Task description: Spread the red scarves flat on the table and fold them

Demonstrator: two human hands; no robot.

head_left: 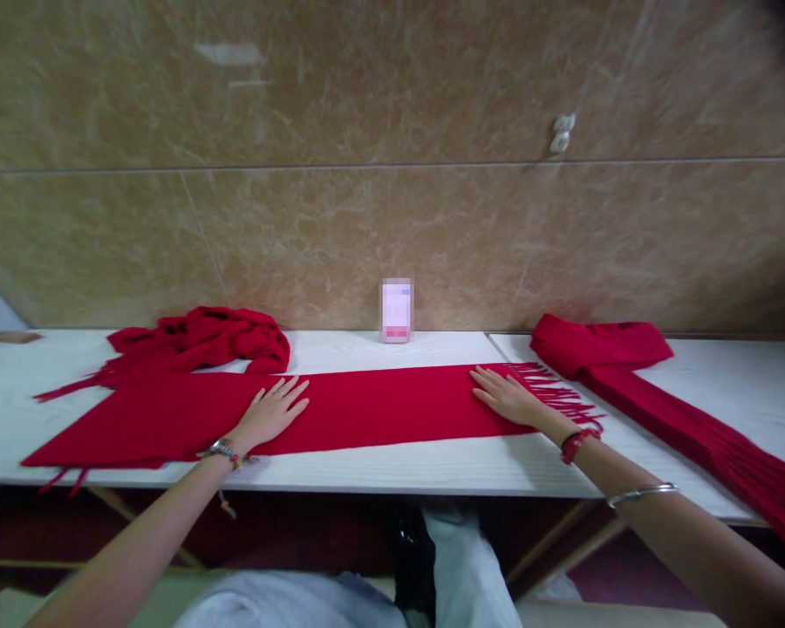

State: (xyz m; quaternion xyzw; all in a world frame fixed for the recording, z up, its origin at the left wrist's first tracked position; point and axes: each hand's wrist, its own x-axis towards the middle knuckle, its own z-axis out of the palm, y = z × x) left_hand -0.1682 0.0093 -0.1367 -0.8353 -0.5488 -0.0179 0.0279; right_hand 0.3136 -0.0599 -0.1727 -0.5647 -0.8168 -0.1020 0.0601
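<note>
A red scarf (379, 406) lies flat and lengthwise along the white table, its fringe spread at the right end. My left hand (271, 414) rests on the scarf left of its middle, palm down with fingers spread. Near the fringed end, my right hand (507, 397) lies flat on the same scarf, fingers stretched out. Neither hand grips the cloth. The scarf's left end slants to a corner at the front edge, where a few fringe strands hang over.
A crumpled red scarf (215, 340) sits behind the left part, touching the flat one. At right, another red scarf (667, 410) lies folded and bent, trailing over the front edge. A phone (396, 310) with a blurred screen leans against the tiled wall (340, 235). The white table (419, 471) is narrow.
</note>
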